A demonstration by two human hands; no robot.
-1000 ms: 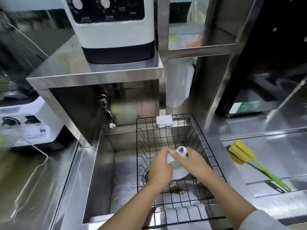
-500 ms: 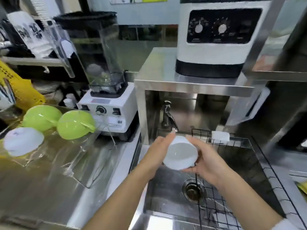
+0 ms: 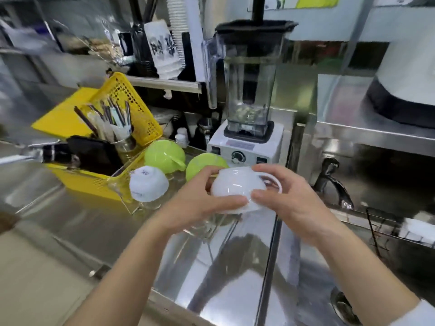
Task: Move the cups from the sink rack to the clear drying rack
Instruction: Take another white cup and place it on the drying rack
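I hold a white handled cup upside down between both hands, over the steel counter. My left hand grips its left side and my right hand grips its right side by the handle. Just below and left of the cup stands the clear drying rack, hard to make out. On it lie another white cup upside down and two green cups. The black wire sink rack shows only at the right edge.
A yellow basket with utensils stands at the left. A blender sits behind the cups. The faucet and sink lie to the right, under a steel shelf bearing a white machine.
Both hands lifted the white cup out of the sink rack and carried it left over the counter, turning it upside down. My view swung left with them.
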